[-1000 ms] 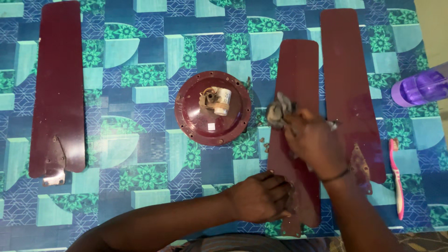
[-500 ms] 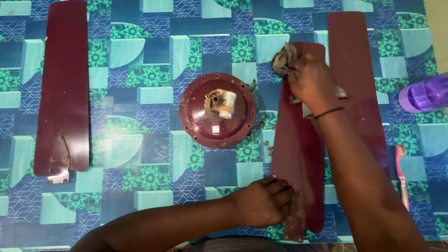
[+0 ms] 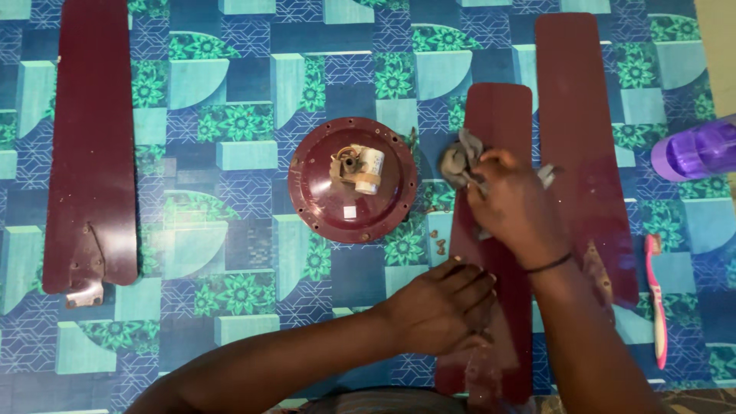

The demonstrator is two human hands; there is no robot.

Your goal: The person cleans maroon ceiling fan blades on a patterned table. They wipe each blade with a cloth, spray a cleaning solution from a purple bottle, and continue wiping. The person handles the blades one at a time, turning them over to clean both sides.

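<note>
Since half a second ago, my right hand (image 3: 515, 205), clenched around a grey rag (image 3: 460, 162), has slid back down the middle fan blade (image 3: 491, 115). That blade's long axis runs away from me, tip far, with my left hand (image 3: 445, 307) pressing flat on its near end. I see another blade (image 3: 575, 100) just beside its right edge and the motor housing (image 3: 353, 180) near its left.

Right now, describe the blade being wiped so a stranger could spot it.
Start at the round motor housing. Two blades lie to its right; take the nearer, shorter-looking one. Only it has a rag and both hands on it.
</note>
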